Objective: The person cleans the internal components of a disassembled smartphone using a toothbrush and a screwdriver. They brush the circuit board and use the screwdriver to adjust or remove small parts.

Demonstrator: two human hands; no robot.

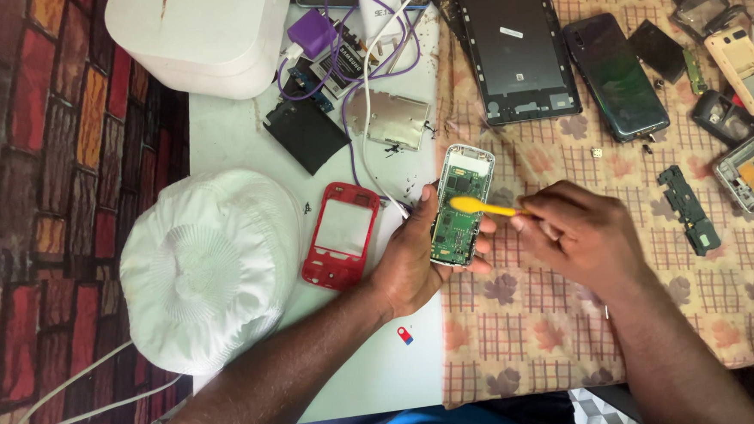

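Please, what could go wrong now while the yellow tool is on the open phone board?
1. The yellow plastic pry tool in the right hand touches the small opened phone with its bare green circuit board; a slip might scratch components.
2. The left hand holds the phone above the table; it might drop.
3. Tiny parts near the red plastic phone cover could get lost.

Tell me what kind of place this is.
Probably a phone repair bench: the left hand holds an opened phone with its circuit board bare, a red phone cover lies beside it, other stripped phones behind.
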